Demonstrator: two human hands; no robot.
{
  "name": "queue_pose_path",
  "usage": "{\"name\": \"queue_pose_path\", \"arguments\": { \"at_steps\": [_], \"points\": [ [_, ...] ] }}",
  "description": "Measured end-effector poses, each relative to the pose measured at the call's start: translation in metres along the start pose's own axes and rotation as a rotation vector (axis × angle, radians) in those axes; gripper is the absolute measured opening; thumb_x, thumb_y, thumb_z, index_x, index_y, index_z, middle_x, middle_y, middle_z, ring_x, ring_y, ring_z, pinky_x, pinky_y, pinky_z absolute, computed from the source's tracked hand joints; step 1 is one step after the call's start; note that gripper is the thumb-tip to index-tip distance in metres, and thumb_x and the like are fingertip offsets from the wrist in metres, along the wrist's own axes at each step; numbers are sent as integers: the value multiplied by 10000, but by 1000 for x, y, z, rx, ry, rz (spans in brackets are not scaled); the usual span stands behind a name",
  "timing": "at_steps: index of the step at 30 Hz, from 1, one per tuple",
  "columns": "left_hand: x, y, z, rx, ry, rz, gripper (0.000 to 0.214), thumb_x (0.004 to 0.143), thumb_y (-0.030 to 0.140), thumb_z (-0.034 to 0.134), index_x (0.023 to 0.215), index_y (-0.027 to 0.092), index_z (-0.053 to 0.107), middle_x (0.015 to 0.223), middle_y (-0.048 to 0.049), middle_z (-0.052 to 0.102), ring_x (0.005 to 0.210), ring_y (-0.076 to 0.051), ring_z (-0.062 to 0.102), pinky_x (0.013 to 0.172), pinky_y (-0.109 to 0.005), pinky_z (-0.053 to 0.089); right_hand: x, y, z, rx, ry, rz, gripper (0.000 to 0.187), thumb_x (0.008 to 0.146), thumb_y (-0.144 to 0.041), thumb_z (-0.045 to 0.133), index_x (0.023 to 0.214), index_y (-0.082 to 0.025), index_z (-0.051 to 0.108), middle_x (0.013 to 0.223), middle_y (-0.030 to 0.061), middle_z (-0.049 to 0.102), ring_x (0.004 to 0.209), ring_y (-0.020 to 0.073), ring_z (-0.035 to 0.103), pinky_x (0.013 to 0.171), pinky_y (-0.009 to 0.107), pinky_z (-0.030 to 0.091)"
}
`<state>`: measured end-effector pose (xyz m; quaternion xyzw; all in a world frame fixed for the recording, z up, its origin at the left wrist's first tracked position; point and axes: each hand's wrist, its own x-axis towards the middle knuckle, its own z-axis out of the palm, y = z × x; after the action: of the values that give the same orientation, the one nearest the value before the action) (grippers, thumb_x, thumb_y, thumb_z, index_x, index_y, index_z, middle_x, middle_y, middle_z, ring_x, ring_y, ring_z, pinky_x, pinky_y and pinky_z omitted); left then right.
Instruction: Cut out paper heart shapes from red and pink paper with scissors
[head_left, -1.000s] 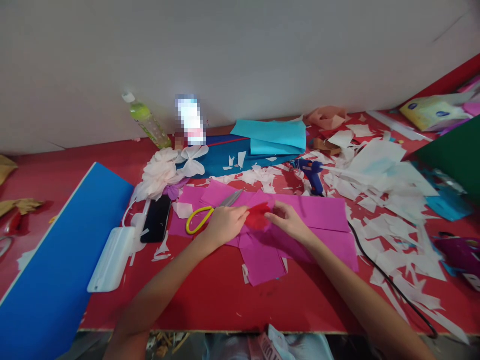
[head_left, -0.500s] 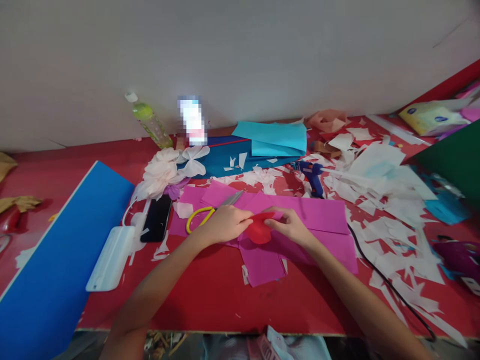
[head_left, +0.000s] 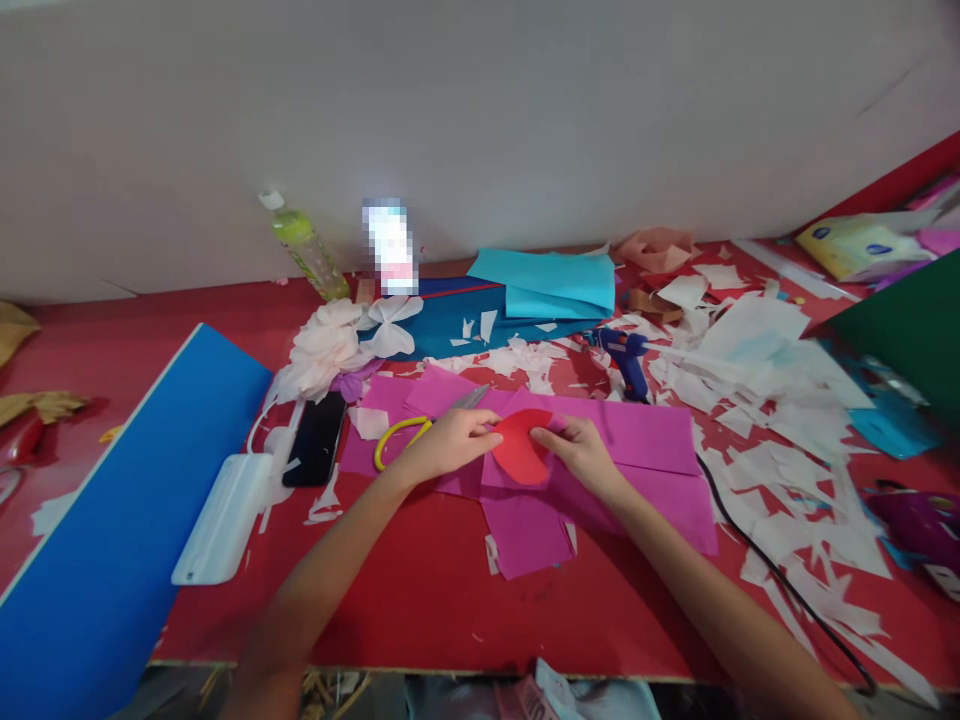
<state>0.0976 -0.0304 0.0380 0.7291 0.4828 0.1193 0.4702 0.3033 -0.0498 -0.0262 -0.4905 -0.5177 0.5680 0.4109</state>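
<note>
A rounded red paper piece point(head_left: 519, 450) is held up between my two hands, above magenta paper sheets point(head_left: 652, 437). My left hand point(head_left: 459, 440) pinches its left edge, with the fingertips partly behind it. At its right edge, the thumb of my right hand point(head_left: 581, 452) presses on the front while the other fingers are behind. Yellow-handled scissors point(head_left: 390, 437) lie on the magenta paper just left of my left hand, their blades partly hidden by it.
A blue glue gun point(head_left: 628, 362) lies behind my right hand among white paper scraps point(head_left: 795, 490). To the left are a black phone point(head_left: 315, 440), a white power bank point(head_left: 223, 520), a pale paper flower point(head_left: 326, 345) and a blue board point(head_left: 127, 500). A bottle point(head_left: 311, 250) leans by the wall.
The red paper has been spread and tilted up, so more of its face shows. My hands have moved slightly apart, and the right thumb now lies across its front.
</note>
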Motion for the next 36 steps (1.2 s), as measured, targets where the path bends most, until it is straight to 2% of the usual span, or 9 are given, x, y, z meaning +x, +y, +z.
{"name": "queue_pose_path", "arguments": {
  "at_steps": [3, 6, 10, 13, 19, 23, 26, 32, 36],
  "points": [
    [0, -10, 4, -107, 25, -12, 248, 841, 391, 483, 831, 160, 574, 660, 38, 504, 602, -110, 448, 559, -229, 319, 1, 4, 0, 21, 34, -6, 228, 769, -389, 633, 725, -167, 654, 694, 21, 663, 618, 151, 582, 585, 261, 436],
    [0, -14, 6, -96, 66, 12, 257, 846, 383, 468, 777, 156, 565, 646, 44, 459, 585, -99, 408, 542, -229, 298, 1, 6, 1, 12, 44, -12, 235, 773, -395, 632, 722, -168, 660, 707, 31, 674, 654, 166, 602, 615, 272, 451],
    [0, -9, 3, 8, 92, 21, 249, 846, 349, 455, 702, 161, 535, 610, 50, 414, 569, -95, 379, 527, -233, 261, 0, 2, 1, 52, -40, 20, 234, 771, -397, 634, 764, -165, 667, 754, 41, 692, 688, 183, 625, 659, 293, 475],
    [-3, -3, 0, 80, 63, -6, 242, 846, 338, 447, 689, 170, 524, 577, 50, 426, 550, -99, 387, 517, -239, 240, 0, 0, -3, 67, -124, 27, 230, 772, -393, 642, 822, -169, 664, 816, 42, 693, 745, 190, 635, 712, 303, 482],
    [-6, 2, 0, 204, -4, -12, 247, 835, 290, 465, 615, 176, 459, 517, 59, 402, 513, -93, 366, 517, -249, 205, 4, -5, -13, -38, -169, -27, 254, 769, -390, 644, 923, -189, 663, 917, 45, 690, 835, 191, 626, 761, 298, 466],
    [-7, 4, 0, 246, -53, -2, 241, 838, 277, 464, 618, 178, 466, 506, 59, 409, 503, -93, 366, 521, -247, 213, 4, -11, -15, -115, -302, -25, 229, 806, -387, 596, 862, -178, 670, 865, 48, 692, 807, 186, 622, 740, 293, 465],
    [-8, 9, -3, 285, -89, 2, 230, 834, 270, 467, 624, 177, 483, 526, 51, 450, 513, -97, 393, 527, -244, 226, 3, -14, -14, -151, -342, -19, 236, 823, -381, 564, 819, -170, 668, 816, 44, 687, 764, 180, 618, 708, 287, 463],
    [-8, 10, -9, 251, -91, -10, 259, 817, 287, 461, 581, 180, 451, 517, 49, 428, 493, -98, 365, 502, -259, 210, 3, -16, -12, -262, -310, -62, 244, 842, -360, 519, 796, -172, 669, 787, 33, 672, 734, 178, 599, 681, 288, 451],
    [-5, 5, -9, 184, -83, -25, 236, 803, 325, 473, 622, 180, 520, 543, 40, 481, 503, -104, 400, 502, -249, 254, 3, -16, -12, -305, -271, -94, 233, 843, -343, 508, 774, -181, 661, 772, 29, 664, 727, 182, 593, 677, 292, 442]
  ]
}}
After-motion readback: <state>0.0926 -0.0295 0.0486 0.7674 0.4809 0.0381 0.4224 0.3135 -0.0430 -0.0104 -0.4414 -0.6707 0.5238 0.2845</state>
